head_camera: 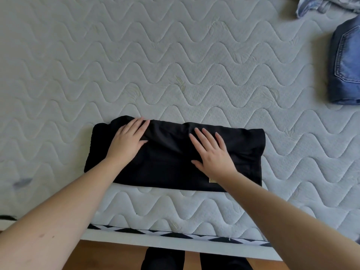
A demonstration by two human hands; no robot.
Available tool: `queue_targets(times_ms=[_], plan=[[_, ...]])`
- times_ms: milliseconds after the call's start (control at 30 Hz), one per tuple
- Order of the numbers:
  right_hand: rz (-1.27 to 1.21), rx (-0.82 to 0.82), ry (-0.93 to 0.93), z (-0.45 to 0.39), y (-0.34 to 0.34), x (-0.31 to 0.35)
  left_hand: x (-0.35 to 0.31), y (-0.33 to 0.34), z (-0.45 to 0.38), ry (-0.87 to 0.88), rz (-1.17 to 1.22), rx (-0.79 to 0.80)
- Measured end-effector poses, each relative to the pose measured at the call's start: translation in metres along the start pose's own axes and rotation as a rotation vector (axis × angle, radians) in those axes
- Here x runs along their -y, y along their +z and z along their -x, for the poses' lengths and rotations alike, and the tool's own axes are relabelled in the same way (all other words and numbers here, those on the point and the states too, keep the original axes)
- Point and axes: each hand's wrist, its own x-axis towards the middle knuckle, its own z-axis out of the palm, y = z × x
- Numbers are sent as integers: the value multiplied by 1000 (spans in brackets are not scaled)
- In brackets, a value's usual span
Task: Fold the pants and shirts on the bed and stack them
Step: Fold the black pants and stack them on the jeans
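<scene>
While flattened, black garment beneath both hands.

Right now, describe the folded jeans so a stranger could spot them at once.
Start from the quilted mattress and look to its far right edge. The folded jeans lie there, well apart from the black garment. Unlike the crumpled pale denim above, they are a neat, darker blue bundle.

text: we read none | small tan tag at the near edge of the black garment | it possibly carries print, but it's too small and blurred for us to make out
</scene>
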Motion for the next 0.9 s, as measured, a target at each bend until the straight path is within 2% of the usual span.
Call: queue_targets(times_ms=[133, 233, 367, 500, 633, 800, 900], plan=[[4, -24, 117, -10, 6, 20, 3, -3, 8, 12, 99, -217], [-29, -63, 159, -17, 4, 17, 9, -9, 9, 54, 105, -282], [-101, -119, 232, -21, -3, 4, 13, -12, 7, 89, 70, -252], [-110, -138, 205, -20, -5, 3, 22, -11, 1, 77, 116, -213], [-147, -181, 234, -17, -8, 7, 21, -19, -18, 84, 237, -56], [-236, -229, 300, -16, -15, 6, 9, -30, -34, 162, 179, 7], [-215, -239, 252, -17, -19, 3, 8, -36, -38, 153, 173, 2]])
